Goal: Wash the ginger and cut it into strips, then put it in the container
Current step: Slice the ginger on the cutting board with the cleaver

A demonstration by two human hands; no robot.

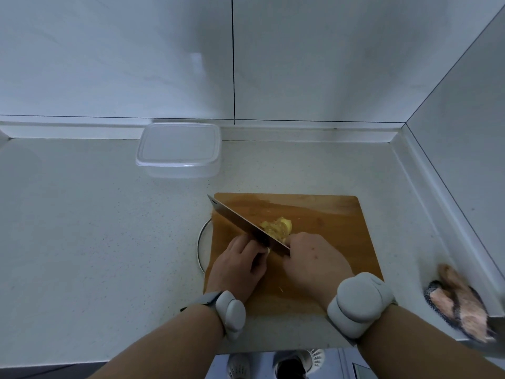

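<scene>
Pale countertop carries a wooden cutting board [328, 242] where small, firm, likely wet-slick ginger [277, 227] lies beside the knife [240, 222], whose handle the right hand [314, 261] seemingly grips while the left hand [237, 266] curls fingers onto a piece, best pinned by fingertips.

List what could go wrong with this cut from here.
1. The left hand has its curled fingers right against the cleaver blade, so a slip could nick them.
2. The cut ginger lies piled against the blade and could scatter across the cutting board.
</scene>
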